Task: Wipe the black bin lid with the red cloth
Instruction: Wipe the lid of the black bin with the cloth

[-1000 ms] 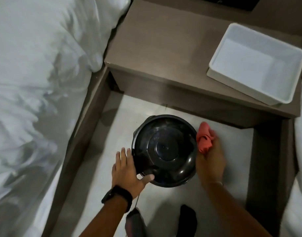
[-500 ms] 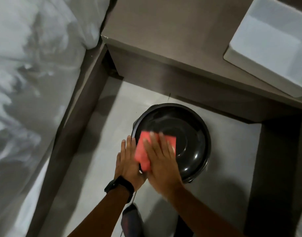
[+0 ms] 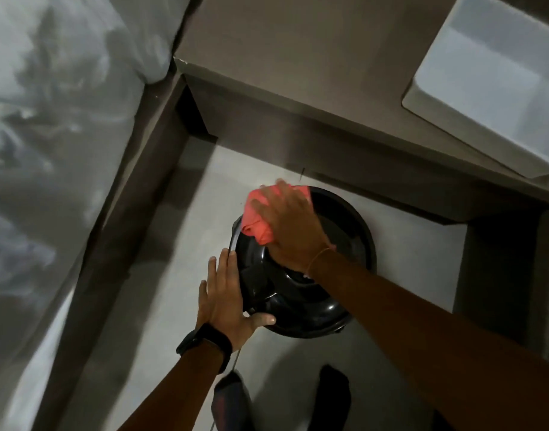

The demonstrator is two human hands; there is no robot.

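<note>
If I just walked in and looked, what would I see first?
The bright red cloth jumps out, pressed by the right hand onto the far left part of the shiny black bin lid on the pale floor. The left hand lies flat against the lid's near left edge. A white tray sits on the brown table at the top right.
</note>
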